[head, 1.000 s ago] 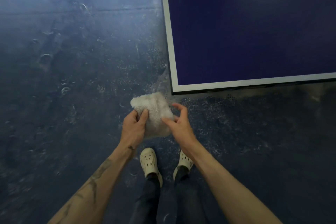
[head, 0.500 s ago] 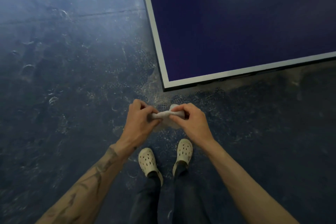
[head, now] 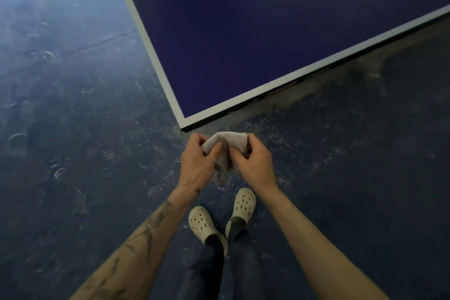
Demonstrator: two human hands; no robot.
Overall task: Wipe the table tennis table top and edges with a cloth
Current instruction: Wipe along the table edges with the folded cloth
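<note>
Just short of the table (head: pixel 267 31) corner, both hands' fingers (head: pixel 211 153) pinch a folded cloth (head: pixel 231 141).

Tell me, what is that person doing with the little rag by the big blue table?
A person stands on the dark floor at the corner of the blue table tennis table. Both hands hold a small pale cloth in front of them: the left hand and the right hand pinch it between them, bunched up. The cloth is not touching the table, so no wiping is happening at this moment.
</note>
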